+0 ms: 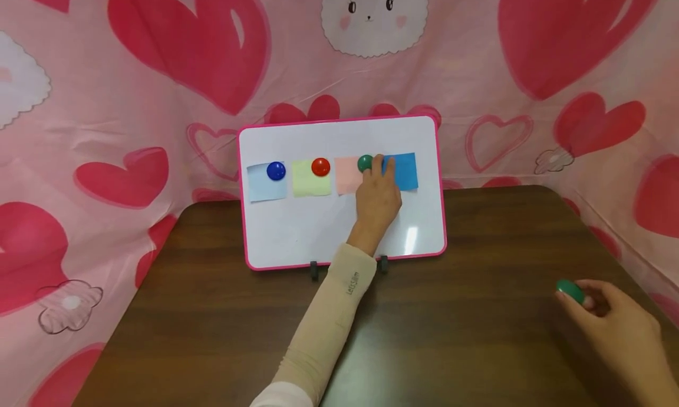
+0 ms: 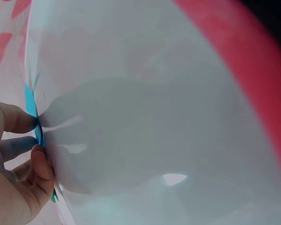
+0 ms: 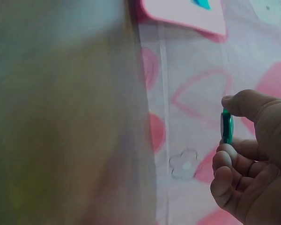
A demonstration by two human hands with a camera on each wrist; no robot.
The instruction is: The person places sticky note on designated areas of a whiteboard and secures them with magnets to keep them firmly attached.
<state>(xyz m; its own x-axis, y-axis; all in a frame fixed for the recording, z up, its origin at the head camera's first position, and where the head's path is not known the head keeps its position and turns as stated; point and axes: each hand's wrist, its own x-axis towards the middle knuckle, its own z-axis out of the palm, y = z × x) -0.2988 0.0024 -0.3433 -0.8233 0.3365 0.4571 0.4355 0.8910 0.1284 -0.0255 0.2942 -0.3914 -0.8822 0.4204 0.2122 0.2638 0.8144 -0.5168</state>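
A whiteboard with a pink frame stands tilted back on the table. My left hand reaches to it, its fingertips pressing the left part of a blue sticky note; in the left wrist view that note lies against the board under the fingers. Just left of these fingers, a green magnet sits on a pink note, partly covered by the hand. Off to the right, my right hand pinches another green magnet by its edges, above the table; the right wrist view shows this magnet edge-on.
Farther left on the board, a red magnet sits on a yellow-green note and a blue magnet on a light blue note. Black stand feet hold the board on the brown table. Heart-patterned pink cloth hangs around.
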